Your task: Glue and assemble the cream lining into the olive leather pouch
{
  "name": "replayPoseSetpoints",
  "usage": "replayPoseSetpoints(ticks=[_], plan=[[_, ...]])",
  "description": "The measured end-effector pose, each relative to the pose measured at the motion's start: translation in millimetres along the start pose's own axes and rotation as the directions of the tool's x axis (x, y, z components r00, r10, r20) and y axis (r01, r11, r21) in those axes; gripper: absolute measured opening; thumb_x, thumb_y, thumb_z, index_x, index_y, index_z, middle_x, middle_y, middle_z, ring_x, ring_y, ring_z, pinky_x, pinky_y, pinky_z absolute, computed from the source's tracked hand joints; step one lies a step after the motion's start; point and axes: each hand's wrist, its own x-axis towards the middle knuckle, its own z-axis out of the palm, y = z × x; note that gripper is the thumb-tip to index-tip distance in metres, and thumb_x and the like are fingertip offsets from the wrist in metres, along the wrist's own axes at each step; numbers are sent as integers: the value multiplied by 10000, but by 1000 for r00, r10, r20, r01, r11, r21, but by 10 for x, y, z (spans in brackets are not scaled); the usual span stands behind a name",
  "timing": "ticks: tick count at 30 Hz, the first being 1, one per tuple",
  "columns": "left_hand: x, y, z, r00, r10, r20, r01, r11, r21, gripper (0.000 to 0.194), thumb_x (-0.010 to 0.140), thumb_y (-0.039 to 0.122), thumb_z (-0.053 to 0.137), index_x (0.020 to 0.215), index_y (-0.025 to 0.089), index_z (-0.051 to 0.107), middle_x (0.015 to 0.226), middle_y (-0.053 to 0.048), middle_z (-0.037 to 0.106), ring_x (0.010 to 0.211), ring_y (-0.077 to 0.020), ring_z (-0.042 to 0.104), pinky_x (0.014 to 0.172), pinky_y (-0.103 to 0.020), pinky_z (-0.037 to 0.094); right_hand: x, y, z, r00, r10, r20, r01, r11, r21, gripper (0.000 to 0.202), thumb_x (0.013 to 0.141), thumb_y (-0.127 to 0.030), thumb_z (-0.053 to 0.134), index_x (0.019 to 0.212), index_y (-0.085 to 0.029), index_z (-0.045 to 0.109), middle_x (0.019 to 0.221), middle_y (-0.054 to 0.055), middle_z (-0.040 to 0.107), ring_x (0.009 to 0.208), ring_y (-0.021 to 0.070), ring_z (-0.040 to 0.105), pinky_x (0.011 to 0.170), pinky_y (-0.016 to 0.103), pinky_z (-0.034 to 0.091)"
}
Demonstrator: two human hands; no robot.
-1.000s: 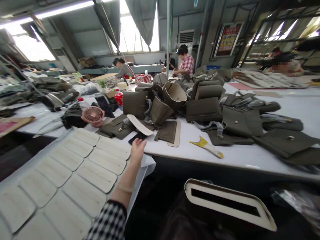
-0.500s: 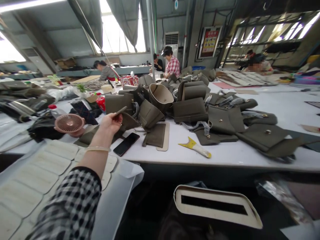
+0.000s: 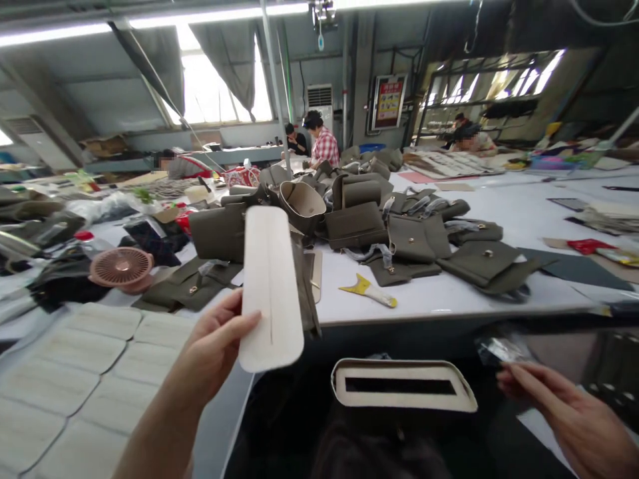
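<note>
Upright in my left hand is a long cream panel with rounded ends; the thumb lies on its front face, and dark olive leather hangs just behind it. My right hand is at the lower right, its thumb and fingers pinched at the edge of a crinkled clear plastic piece. Between the hands, low in the view, stands a dark bag with a cream-edged rim and a dark slot in its top.
Olive bags are piled on the white table. A yellow-ended tool lies near its front edge. Cream panels cover the lower left, below a pink fan. People work in the background.
My left hand has come back from the olive leather and now holds the cream panel with leather behind it. My right hand has entered at the lower right. The view has shifted right.
</note>
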Motion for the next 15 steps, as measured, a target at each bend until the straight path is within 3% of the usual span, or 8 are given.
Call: replayPoseSetpoints(ticks=[2,3,4,6,8,10,13,15], plan=[[-118,-69,101,970,-185,160,185,983,13,514,739,289,755,1229,201,626,951,-91,755,665,-210,712,566,-257,572,27,-474,33,985,-139,104,141,990,-20,315,801,-513,686,1017,-284,707,971,93,750,889,289,723,796,380,612],[-160,-90,151,937,-257,235,257,966,34,516,743,295,749,1235,200,627,942,-95,754,673,-212,711,576,-259,570,8,-740,67,940,-304,153,318,945,-80,318,821,-468,688,1084,-289,685,1034,83,738,929,279,712,830,392,601],[-196,-102,204,900,-314,303,311,949,62,511,743,302,747,1231,202,634,940,-96,753,694,-214,712,585,-255,565,-26,-1008,108,838,-502,212,533,837,-126,340,846,-407,684,1166,-299,648,1138,73,706,1029,269,678,922,411,563],[-261,-99,313,826,-388,409,367,921,133,475,746,305,746,1205,222,658,965,-83,751,761,-211,710,621,-241,553,-118,-1494,201,518,-772,368,853,501,-148,492,880,-259,655,1354,-293,527,1380,81,565,1274,275,526,1081,458,442],[-315,-73,417,758,-420,499,361,908,215,438,753,301,747,1183,260,676,1004,-54,749,823,-201,700,668,-235,539,-206,-1857,288,243,-819,520,970,194,-148,628,857,-202,669,1437,-278,441,1506,73,433,1418,310,328,1181,537,262],[-348,-53,502,691,-434,578,335,901,276,420,759,320,744,1174,297,684,1037,-27,743,885,-214,690,727,-263,532,-264,-2066,359,102,-741,664,995,62,-84,687,835,-167,655,1463,-281,402,1508,54,427,1431,312,288,1203,569,158],[-346,-97,575,644,-451,618,304,892,334,421,777,476,711,1155,292,701,1084,-43,731,943,-275,678,783,-346,536,-273,-2122,423,52,-627,777,995,100,14,727,781,-111,593,1463,-254,388,1304,73,575,1236,274,501,1143,514,307],[-319,-191,589,692,-416,590,339,909,244,593,760,691,612,1136,243,715,1107,-87,722,1001,-330,664,857,-428,528,-233,-2043,432,133,-607,783,980,200,-12,732,727,-144,620,1427,-229,426,1183,89,591,1100,271,553,1009,455,450]])
